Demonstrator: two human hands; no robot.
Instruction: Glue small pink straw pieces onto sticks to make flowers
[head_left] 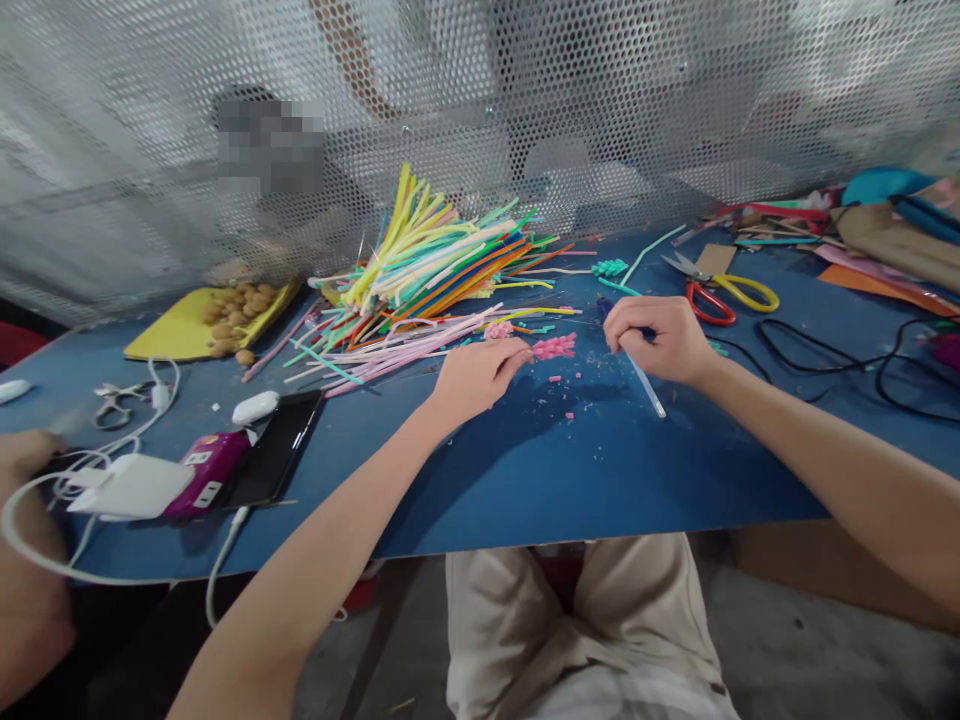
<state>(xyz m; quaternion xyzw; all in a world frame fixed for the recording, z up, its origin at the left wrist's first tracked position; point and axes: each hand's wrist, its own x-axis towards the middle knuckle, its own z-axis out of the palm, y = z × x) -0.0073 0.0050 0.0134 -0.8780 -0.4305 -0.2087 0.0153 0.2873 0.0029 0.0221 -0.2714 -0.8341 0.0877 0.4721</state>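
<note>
My left hand (480, 378) is closed in a pinch on one end of a small pink knobbly woven piece (555, 346), which points right just above the table. My right hand (660, 335) is curled around a slim pen-like stick (649, 388). The stick has a clear lower length and a dark blue upper end; the fingers cover its middle. Between the hands, tiny pink offcuts (556, 379) and pale crumbs lie on the blue table (510, 480). A paler pink knobbly piece (498, 329) rests behind my left hand, and a turquoise one (609, 268) lies farther back.
A pile of coloured strips (442, 265) stands at the back. Scissors with red and yellow handles (724, 290) and a black cable (825, 365) are right. At left are a phone (281, 445), a white charger (139, 485), small scissors (116, 403) and another person's arm (30, 560).
</note>
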